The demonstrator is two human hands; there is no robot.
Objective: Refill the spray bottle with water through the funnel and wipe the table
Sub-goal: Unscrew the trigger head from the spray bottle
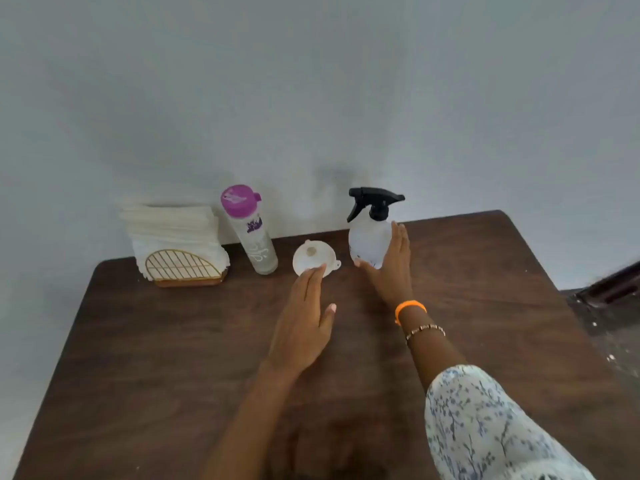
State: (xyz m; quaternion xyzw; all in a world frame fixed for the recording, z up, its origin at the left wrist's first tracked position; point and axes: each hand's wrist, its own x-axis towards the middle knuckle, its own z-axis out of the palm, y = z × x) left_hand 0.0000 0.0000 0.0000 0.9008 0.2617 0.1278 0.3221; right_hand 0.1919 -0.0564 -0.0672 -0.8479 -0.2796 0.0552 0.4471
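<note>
A white spray bottle (pixel 367 237) with a black trigger head stands upright at the back of the dark wooden table (pixel 173 341). My right hand (pixel 389 268) wraps around its lower right side, thumb under its base. A white funnel (pixel 311 256) lies on the table to the left of the bottle, its wide mouth facing up. My left hand (pixel 304 320) hovers flat with fingers extended, fingertips at the funnel's near rim. A clear water bottle (pixel 254 237) with a purple lid stands left of the funnel.
A stack of white napkins (pixel 173 230) sits in a gold wire holder (pixel 183 268) at the table's back left corner. A pale wall rises just behind the table. The floor and a dark ledge (pixel 613 285) show beyond the table's right edge.
</note>
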